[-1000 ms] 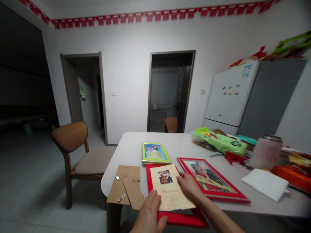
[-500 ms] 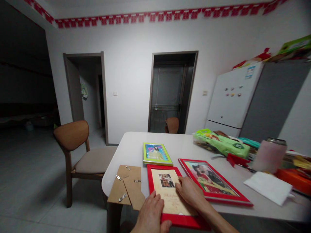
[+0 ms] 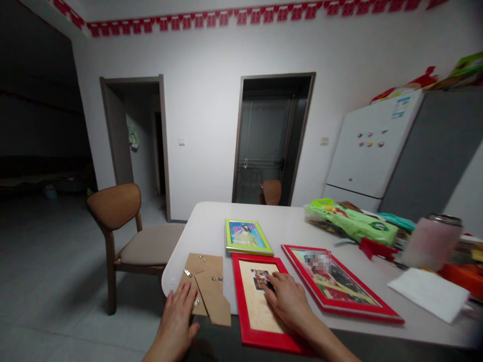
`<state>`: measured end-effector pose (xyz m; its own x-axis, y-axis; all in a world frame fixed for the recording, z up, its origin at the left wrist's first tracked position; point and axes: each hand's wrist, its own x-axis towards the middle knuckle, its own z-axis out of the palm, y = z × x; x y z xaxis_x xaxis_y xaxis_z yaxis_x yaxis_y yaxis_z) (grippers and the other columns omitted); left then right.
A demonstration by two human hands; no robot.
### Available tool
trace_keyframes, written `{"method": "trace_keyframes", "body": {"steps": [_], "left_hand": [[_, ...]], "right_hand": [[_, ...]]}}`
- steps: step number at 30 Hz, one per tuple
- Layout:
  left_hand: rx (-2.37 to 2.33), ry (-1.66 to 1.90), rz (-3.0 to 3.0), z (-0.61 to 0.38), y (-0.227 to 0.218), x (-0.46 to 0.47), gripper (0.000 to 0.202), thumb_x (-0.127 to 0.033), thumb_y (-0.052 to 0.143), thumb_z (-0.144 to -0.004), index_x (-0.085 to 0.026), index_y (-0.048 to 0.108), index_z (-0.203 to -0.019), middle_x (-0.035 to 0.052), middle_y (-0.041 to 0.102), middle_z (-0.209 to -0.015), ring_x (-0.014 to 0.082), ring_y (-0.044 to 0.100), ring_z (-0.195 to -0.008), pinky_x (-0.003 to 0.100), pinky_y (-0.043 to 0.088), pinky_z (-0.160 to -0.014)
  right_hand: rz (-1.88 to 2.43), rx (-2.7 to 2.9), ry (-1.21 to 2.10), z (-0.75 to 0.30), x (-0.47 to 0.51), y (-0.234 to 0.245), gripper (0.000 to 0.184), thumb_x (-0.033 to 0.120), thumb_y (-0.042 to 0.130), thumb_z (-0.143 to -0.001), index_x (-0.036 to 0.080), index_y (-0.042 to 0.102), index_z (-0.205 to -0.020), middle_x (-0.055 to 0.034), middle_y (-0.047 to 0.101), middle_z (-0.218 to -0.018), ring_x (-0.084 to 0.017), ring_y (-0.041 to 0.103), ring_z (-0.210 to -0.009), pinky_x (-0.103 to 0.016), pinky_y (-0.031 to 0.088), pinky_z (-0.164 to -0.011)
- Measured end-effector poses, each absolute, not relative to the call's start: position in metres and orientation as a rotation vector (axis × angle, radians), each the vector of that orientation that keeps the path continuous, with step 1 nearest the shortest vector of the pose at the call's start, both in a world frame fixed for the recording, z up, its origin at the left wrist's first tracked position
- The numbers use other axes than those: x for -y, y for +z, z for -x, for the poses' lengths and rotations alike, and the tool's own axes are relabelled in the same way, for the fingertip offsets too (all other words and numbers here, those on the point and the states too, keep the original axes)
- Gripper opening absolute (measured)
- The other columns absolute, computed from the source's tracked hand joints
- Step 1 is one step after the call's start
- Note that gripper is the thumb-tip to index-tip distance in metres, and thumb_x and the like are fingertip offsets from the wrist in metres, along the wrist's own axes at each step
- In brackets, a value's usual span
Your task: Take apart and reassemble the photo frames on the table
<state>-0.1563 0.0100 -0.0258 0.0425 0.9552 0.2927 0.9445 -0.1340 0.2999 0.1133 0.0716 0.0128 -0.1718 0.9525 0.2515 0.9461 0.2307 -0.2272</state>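
Note:
A red picture frame [image 3: 241, 301] lies at the near edge of the white table [image 3: 211, 226], with a cream photo sheet [image 3: 253, 296] set inside it. My right hand [image 3: 289, 300] rests flat on that sheet, fingers spread and pointing toward the small photo printed at its top. My left hand [image 3: 177, 314] lies open on the brown cardboard frame backing [image 3: 209, 286], which sits left of the red frame and carries small metal clips.
A green-framed picture [image 3: 247, 236] lies behind the red frame; a larger red-framed photo [image 3: 339, 284] lies to the right. Green packet [image 3: 352, 223], pink cup [image 3: 432, 241], white paper [image 3: 428, 299] fill the right side. A wooden chair [image 3: 124, 231] stands left.
The sheet has gone from lying askew over the red frame to sitting inside it. My left hand left the frame's lower edge and moved left onto the cardboard backing.

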Motion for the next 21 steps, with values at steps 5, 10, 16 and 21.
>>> {"method": "trace_keyframes", "body": {"steps": [5,10,16,21], "left_hand": [[-2.067,0.776,-2.259,0.162,-0.025,-0.017,0.052,-0.003,0.045,-0.056,-0.014,0.052,-0.106,0.0102,0.049,-0.118,0.0199,0.043,-0.111,0.034,0.033,-0.094],[-1.954,1.041,-2.367,0.162,-0.024,-0.020,0.042,-0.008,0.047,-0.060,-0.021,0.056,-0.099,0.0053,0.057,-0.109,0.0197,0.050,-0.103,0.035,0.041,-0.088],[-1.763,1.183,-2.554,0.137,-0.011,-0.016,0.038,-0.013,0.047,-0.066,-0.021,0.054,-0.103,0.0066,0.056,-0.111,0.0204,0.049,-0.104,0.034,0.044,-0.085],[-1.450,0.990,-2.626,0.074,-0.004,-0.007,0.037,-0.016,0.050,-0.070,-0.016,0.051,-0.107,0.0108,0.052,-0.115,0.0226,0.044,-0.109,0.036,0.041,-0.089]], "right_hand": [[1.399,2.275,0.317,-0.063,-0.051,0.032,0.036,0.036,0.040,-0.076,0.018,0.057,-0.102,-0.0110,0.059,-0.099,-0.022,0.049,-0.092,-0.031,0.033,-0.080],[1.335,2.261,0.378,-0.008,-0.044,0.025,0.041,0.039,0.053,-0.064,0.019,0.057,-0.100,-0.0099,0.059,-0.093,-0.023,0.050,-0.087,-0.032,0.036,-0.075],[1.235,2.067,0.435,-0.042,-0.043,0.026,0.042,0.022,0.049,-0.063,0.018,0.055,-0.105,-0.0092,0.056,-0.100,-0.021,0.047,-0.094,-0.031,0.034,-0.085],[1.341,2.031,0.474,-0.117,-0.028,0.027,0.039,0.024,0.050,-0.061,0.018,0.059,-0.099,-0.0082,0.057,-0.101,-0.022,0.048,-0.096,-0.032,0.035,-0.087]]}}
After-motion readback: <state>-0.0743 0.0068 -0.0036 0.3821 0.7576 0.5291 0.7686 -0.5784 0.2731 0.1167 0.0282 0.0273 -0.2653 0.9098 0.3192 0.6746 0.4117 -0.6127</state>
